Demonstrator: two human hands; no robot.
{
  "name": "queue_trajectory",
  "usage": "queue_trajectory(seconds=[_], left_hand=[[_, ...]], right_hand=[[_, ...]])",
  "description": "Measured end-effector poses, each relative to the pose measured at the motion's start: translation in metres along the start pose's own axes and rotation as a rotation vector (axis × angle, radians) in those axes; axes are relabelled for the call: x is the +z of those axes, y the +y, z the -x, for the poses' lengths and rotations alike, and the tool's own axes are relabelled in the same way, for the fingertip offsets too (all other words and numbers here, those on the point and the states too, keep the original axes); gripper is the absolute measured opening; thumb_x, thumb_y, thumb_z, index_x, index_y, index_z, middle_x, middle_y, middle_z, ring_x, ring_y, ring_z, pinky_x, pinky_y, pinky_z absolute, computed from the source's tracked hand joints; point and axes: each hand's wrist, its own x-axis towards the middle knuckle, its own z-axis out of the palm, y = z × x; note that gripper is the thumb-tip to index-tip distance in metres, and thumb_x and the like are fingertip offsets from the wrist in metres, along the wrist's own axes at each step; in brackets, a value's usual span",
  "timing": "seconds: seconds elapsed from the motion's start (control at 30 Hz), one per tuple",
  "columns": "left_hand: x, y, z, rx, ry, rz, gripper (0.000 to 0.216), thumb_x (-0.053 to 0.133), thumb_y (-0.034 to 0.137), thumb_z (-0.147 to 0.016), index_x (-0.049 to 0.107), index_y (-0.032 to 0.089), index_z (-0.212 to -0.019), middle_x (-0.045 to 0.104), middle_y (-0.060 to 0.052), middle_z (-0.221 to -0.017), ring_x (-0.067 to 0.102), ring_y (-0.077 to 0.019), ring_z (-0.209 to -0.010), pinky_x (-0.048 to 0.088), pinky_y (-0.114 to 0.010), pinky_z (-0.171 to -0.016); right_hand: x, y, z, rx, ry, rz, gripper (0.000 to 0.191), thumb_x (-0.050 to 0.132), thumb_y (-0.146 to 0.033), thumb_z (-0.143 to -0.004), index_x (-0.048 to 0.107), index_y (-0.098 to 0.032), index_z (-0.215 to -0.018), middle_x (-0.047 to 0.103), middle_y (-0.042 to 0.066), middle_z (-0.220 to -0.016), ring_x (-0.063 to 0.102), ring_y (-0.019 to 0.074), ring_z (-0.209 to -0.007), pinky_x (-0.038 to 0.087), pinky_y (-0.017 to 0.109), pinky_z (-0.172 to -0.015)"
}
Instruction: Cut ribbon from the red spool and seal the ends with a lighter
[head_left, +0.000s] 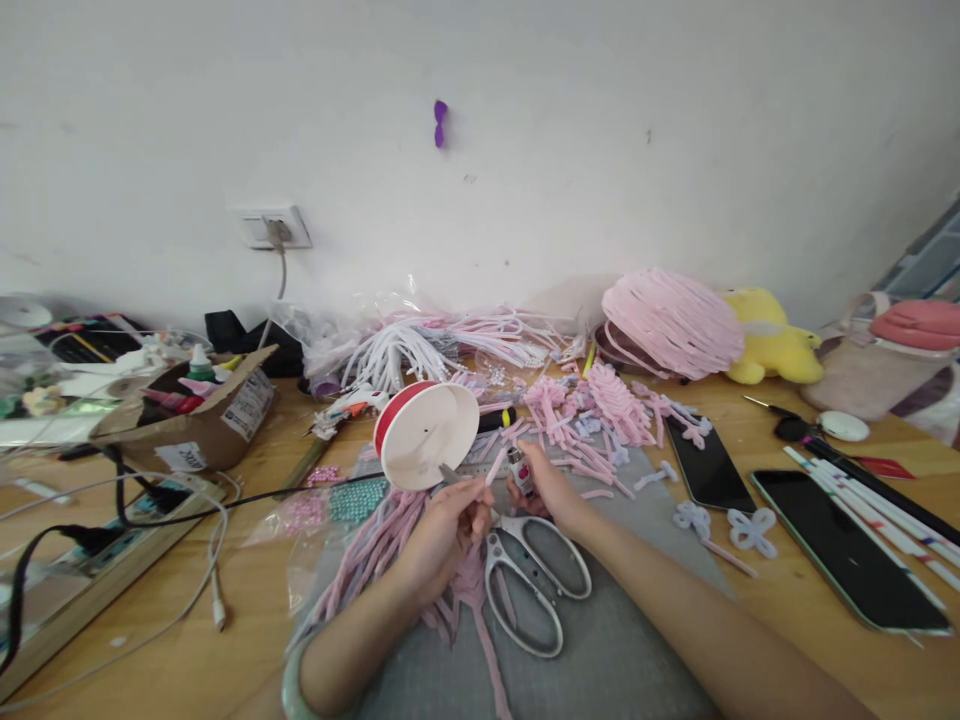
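The left grip (pixel 452 522) is closed on a pale pink strip (pixel 496 467), whose tip is apparently left exposed for access; in the right grip (pixel 550 490), a lighter (pixel 520 472) is clasped just beside it. Scissors (pixel 553 592) are laid below on the gray mat (pixel 630 620), seemingly for easy reach.

1 left hand (pixel 446 530), 1 right hand (pixel 553 490). Mid-table (pixel 172 610): 1 lighter (pixel 520 475), 1 pair of scissors (pixel 536 578), 1 ribbon spool (pixel 427 438). Toward table's right edge: 2 phones (pixel 851 550), 2 looped flowers (pixel 752 532) near them. Back right corner: 1 yellow plush toy (pixel 772 340). Toward left edge: 1 cardboard box (pixel 176 415). Front edge: 1 grey mat (pixel 626 640). Pink stems (pixel 619 400): many, overlapping, can't count. White sticks (pixel 874 510) by right edge: several, exact number unclear.
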Motion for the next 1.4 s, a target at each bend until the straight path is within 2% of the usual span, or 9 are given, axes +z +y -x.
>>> queue_trajectory(seconds=[0.17,0.27,0.43,0.53,0.73,0.97,1.1,1.23,1.4], left_hand=[[-0.003,0.001,-0.002,0.046,0.034,0.033,0.027,0.062,0.041,-0.067,0.056,0.015,-0.07,0.053,0.003,-0.057,0.046,-0.0081,-0.053,0.033,-0.02,-0.053],[-0.004,0.0,-0.005,0.087,0.066,0.055,0.028,0.065,0.04,-0.065,0.057,0.015,-0.074,0.058,0.001,-0.07,0.049,-0.0096,-0.064,0.035,-0.021,-0.058],[-0.005,-0.003,-0.007,0.127,0.079,0.056,0.027,0.067,0.039,-0.065,0.058,0.014,-0.072,0.055,0.001,-0.071,0.045,-0.0088,-0.064,0.033,-0.02,-0.058],[-0.006,-0.002,-0.007,0.144,0.077,0.039,0.026,0.066,0.038,-0.066,0.057,0.014,-0.071,0.053,0.001,-0.07,0.042,-0.0087,-0.062,0.032,-0.02,-0.057],[-0.006,-0.001,-0.007,0.198,0.081,0.005,0.022,0.065,0.035,-0.067,0.057,0.014,-0.069,0.048,0.003,-0.064,0.039,-0.0078,-0.059,0.031,-0.019,-0.056],[-0.008,-0.003,-0.009,0.274,0.215,-0.04,0.019,0.067,0.032,-0.064,0.059,0.016,-0.07,0.047,0.004,-0.065,0.037,-0.0069,-0.057,0.03,-0.017,-0.054],[-0.011,-0.004,-0.01,0.351,0.258,-0.05,0.015,0.065,0.03,-0.067,0.059,0.017,-0.071,0.048,0.004,-0.064,0.039,-0.0078,-0.06,0.032,-0.017,-0.057],[-0.011,-0.004,-0.01,0.396,0.298,-0.065,0.013,0.063,0.03,-0.069,0.059,0.018,-0.073,0.05,0.004,-0.067,0.041,-0.0084,-0.064,0.032,-0.018,-0.061],[-0.009,-0.005,-0.012,0.403,0.313,-0.069,0.014,0.064,0.029,-0.068,0.059,0.018,-0.073,0.052,0.004,-0.068,0.043,-0.009,-0.066,0.033,-0.018,-0.062]], right_hand=[[-0.002,0.001,0.001,0.018,-0.022,0.0,0.066,0.012,-0.061,-0.082,0.044,-0.015,-0.047,0.037,-0.001,-0.039,0.021,0.0035,-0.03,0.009,0.02,-0.035],[-0.005,0.006,-0.002,0.003,-0.004,-0.029,0.061,0.024,-0.066,-0.077,0.046,-0.015,-0.053,0.039,-0.003,-0.042,0.021,0.0029,-0.031,0.007,0.02,-0.036],[-0.007,0.014,-0.005,-0.111,-0.035,-0.146,0.046,0.042,-0.06,-0.072,0.048,-0.016,-0.062,0.043,-0.004,-0.048,0.026,0.0032,-0.034,0.008,0.019,-0.036],[-0.007,0.014,-0.004,-0.126,-0.062,-0.187,0.047,0.04,-0.061,-0.073,0.048,-0.015,-0.063,0.043,-0.004,-0.049,0.026,0.003,-0.034,0.009,0.019,-0.035],[-0.008,0.007,-0.002,0.004,-0.099,-0.227,0.06,0.022,-0.066,-0.075,0.046,-0.015,-0.057,0.039,-0.003,-0.045,0.024,0.003,-0.032,0.006,0.018,-0.034],[-0.006,0.0,-0.001,0.064,-0.073,-0.192,0.062,0.013,-0.058,-0.08,0.041,-0.015,-0.046,0.033,-0.003,-0.037,0.018,0.0026,-0.028,0.003,0.017,-0.032],[-0.006,-0.001,-0.004,0.079,-0.063,-0.131,0.06,0.017,-0.058,-0.079,0.041,-0.015,-0.045,0.034,-0.003,-0.037,0.017,0.0021,-0.028,0.004,0.016,-0.031],[-0.003,-0.002,-0.006,0.094,-0.085,-0.113,0.058,0.016,-0.055,-0.08,0.037,-0.017,-0.043,0.029,-0.004,-0.034,0.013,0.0027,-0.028,0.002,0.017,-0.031],[0.005,-0.005,-0.003,0.021,0.02,-0.104,0.052,0.022,-0.048,-0.08,0.033,-0.018,-0.04,0.031,-0.003,-0.031,0.016,0.0033,-0.03,0.005,0.018,-0.032]])
